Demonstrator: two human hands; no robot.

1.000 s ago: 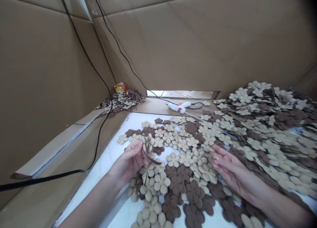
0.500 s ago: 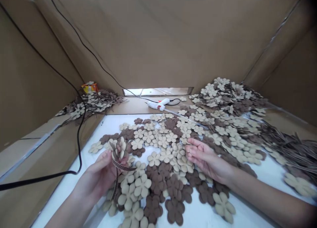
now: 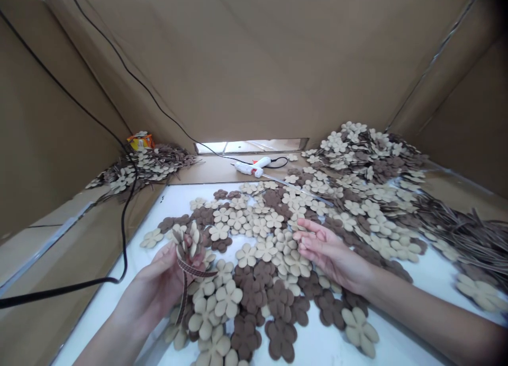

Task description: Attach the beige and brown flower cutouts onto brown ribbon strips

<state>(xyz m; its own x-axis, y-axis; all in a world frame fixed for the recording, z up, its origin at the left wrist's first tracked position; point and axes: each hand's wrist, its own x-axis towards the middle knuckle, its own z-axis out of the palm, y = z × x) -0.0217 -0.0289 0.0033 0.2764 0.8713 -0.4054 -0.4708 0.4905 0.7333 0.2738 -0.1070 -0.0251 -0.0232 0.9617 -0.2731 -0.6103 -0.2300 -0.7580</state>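
Observation:
My left hand (image 3: 164,281) is closed around a small folded bunch of beige and brown felt flowers (image 3: 188,241). A brown ribbon strip with light stitching (image 3: 194,269) hangs in a curl from the bunch. Over the loose flowers at the middle right, my right hand (image 3: 323,249) is open, its fingers partly stretched and slightly apart. Its fingertips are close to a beige felt flower (image 3: 286,241); whether they touch it I cannot tell. Beneath and between both hands lie many flat beige and brown flowers (image 3: 280,297) on a white board (image 3: 313,345).
A white glue gun (image 3: 250,168) with a clear glue stick lies at the back. Its black cable (image 3: 126,223) loops down the left. Flower heaps (image 3: 349,143) stand back right, brown strips (image 3: 472,231) at right. Back left are another pile (image 3: 130,175) and an orange packet (image 3: 141,142). Cardboard walls (image 3: 254,64) enclose everything.
My right hand's fingers have spread a little, the index finger lifting and straightening near the beige flower. My left hand keeps the flower bunch almost in place; the view has shifted slightly.

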